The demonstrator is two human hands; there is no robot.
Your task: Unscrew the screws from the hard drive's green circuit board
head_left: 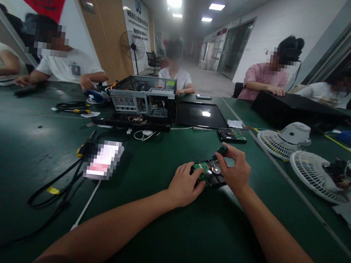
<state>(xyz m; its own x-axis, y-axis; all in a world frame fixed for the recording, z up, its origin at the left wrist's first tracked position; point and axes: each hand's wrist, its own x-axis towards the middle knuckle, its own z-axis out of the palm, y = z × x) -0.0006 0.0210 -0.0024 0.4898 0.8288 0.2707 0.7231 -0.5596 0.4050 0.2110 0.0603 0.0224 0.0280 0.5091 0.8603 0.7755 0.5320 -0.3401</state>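
A hard drive (210,173) with a green circuit board facing up lies on the dark green table (152,214) in front of me. My left hand (184,186) grips its near left edge, fingers curled over the board. My right hand (234,168) is closed over its right side, and the fingertips hold a small dark object at the drive's far end that I cannot make out.
An open computer case (142,102) stands farther back, with a black side panel (200,115) and a second drive (232,135) beside it. White fan grilles (313,176) lie to the right. A blurred phone (103,159), black cables and a screwdriver lie to the left. Several people sit around the table.
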